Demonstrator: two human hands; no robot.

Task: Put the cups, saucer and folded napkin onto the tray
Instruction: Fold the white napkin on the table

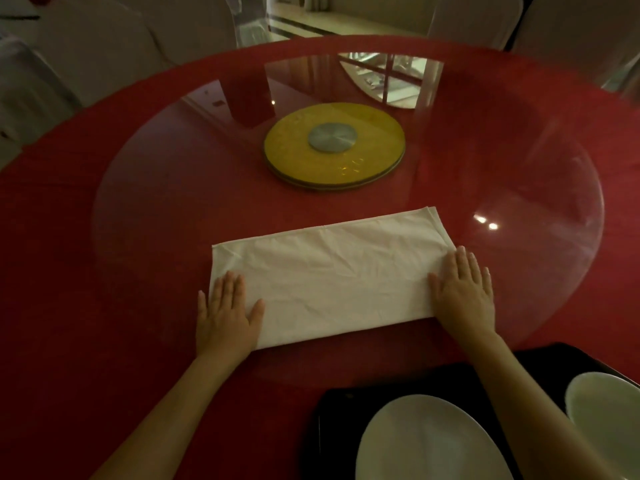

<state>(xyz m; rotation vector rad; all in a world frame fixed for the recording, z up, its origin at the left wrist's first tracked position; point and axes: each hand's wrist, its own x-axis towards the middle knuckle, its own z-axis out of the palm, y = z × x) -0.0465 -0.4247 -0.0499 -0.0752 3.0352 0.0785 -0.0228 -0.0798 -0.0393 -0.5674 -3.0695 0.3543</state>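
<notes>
Resting flat with straight fingers, left hand [227, 313] and right hand [464, 292] are pressing a folded white cloth napkin [329, 271], black rectangular tray [457, 382] nearer right.

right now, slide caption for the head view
Left hand and right hand press flat on a folded napkin, tray with plates nearby.

The napkin [332, 271] is white cloth, matt and crinkly. The worktop [69, 237] has matt red cloth under shiny glass [519, 188]. At 12 o'clock a yellow disc [377, 161] has a dull metal middle. The plates [426, 441] at 5 o'clock are smooth and white.
</notes>
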